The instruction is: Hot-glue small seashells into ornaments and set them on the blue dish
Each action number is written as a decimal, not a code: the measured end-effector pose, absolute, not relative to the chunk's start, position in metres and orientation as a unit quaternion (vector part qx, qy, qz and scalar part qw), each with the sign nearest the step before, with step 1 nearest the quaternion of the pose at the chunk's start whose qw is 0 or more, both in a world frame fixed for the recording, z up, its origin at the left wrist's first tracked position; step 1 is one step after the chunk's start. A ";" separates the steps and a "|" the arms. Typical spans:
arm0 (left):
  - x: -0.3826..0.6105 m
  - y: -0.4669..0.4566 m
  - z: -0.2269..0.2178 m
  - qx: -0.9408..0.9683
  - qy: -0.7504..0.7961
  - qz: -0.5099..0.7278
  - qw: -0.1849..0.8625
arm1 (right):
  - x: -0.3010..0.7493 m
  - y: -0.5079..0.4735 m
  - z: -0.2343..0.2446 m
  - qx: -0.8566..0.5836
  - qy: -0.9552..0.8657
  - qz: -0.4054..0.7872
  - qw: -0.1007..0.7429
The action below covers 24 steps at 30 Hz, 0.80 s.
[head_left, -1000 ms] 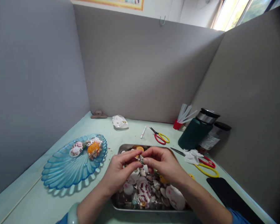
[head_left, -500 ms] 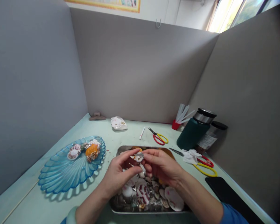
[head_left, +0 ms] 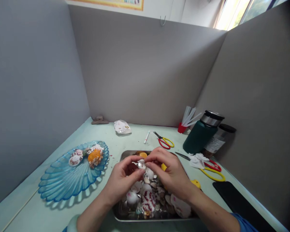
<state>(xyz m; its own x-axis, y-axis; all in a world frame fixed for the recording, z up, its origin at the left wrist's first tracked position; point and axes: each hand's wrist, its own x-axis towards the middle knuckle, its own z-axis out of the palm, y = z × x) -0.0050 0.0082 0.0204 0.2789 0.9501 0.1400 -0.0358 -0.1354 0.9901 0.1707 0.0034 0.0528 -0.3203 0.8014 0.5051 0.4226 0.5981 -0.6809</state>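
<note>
Over a steel tray heaped with several seashells, my left hand and my right hand meet fingertip to fingertip. Both pinch one small pale shell between thumbs and fingers, just above the pile. To the left lies a blue scalloped glass dish holding a few shells, among them an orange shell and pink-patterned ones.
Grey partition walls close in the pale green table on three sides. Red-and-yellow scissors, a second pair with crumpled tissue, a dark green flask, a jar, a red cup of white sticks and a black phone lie right.
Both hands stay joined on the small shell and have turned it between the fingers; they sit slightly lower over the pile, and the camera has drifted a little.
</note>
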 end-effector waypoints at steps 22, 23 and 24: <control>-0.005 0.007 0.021 0.632 0.412 0.459 0.469 | 0.167 0.001 0.050 -0.429 -0.797 0.157 0.395; -0.005 0.007 0.021 0.632 0.413 0.459 0.468 | 0.167 0.001 0.050 -0.428 -0.800 0.152 0.392; -0.004 0.007 0.021 0.632 0.413 0.459 0.468 | 0.167 0.001 0.049 -0.427 -0.803 0.148 0.388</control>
<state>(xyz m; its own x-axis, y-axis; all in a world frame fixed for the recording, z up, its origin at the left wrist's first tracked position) -0.0044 0.0071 0.0212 0.2372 0.9519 0.1938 0.0922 -0.2206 0.9710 0.1670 0.0009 0.0493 -0.3340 0.8009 0.4970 0.5709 0.5915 -0.5694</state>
